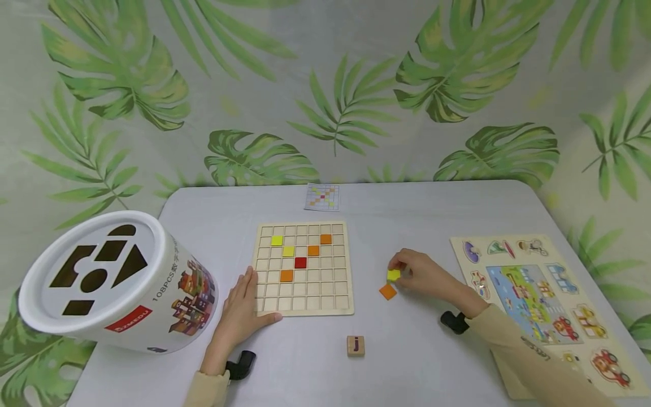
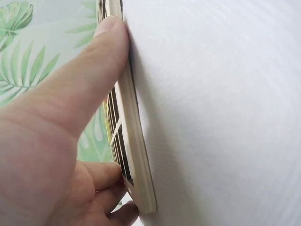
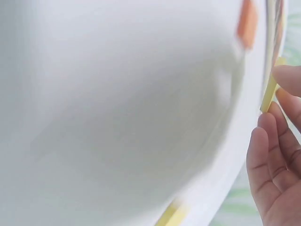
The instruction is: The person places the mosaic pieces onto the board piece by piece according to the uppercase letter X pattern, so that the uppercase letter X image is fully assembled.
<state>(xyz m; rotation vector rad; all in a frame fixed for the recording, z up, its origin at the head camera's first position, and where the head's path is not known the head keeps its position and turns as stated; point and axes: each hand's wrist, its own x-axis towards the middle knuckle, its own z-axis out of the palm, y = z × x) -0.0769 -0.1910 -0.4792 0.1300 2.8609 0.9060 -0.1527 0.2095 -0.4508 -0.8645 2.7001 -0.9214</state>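
Your right hand (image 1: 424,277) pinches a yellow tile (image 1: 394,275) between thumb and fingertips, just above the table (image 1: 432,215). In the right wrist view the tile (image 3: 269,89) shows only its thin edge, with the fingers (image 3: 263,141) curled close below it. An orange tile (image 1: 387,291) lies on the table just beside your fingers, apart from the yellow one.

Your left hand (image 1: 241,308) rests flat against the lower left corner of the wooden grid board (image 1: 303,268). The fingers are straight; the thumb (image 2: 94,70) lies along the board's edge (image 2: 136,155), pressing and not gripping.

On the board, two yellow tiles (image 1: 282,245) sit in the upper left part, two orange tiles (image 1: 319,244) in the upper right, a red tile (image 1: 300,262) near the middle, and one more orange tile (image 1: 286,275) below and left of the red one. The pattern card (image 1: 322,197) lies beyond the board's far edge.

To do this step well, I think you should hold the tile level and by its sides, so the fingertips do not block the cell. Check the card before you choose the cell. Lower the tile straight, because a tilted tile can catch on the grid walls. Keep the left hand firm on the corner, so the board does not slide when you press.

Near you lies a letter block (image 1: 355,345); the shape bucket (image 1: 117,282) stands at your left, the vehicle puzzle (image 1: 539,299) at your right.
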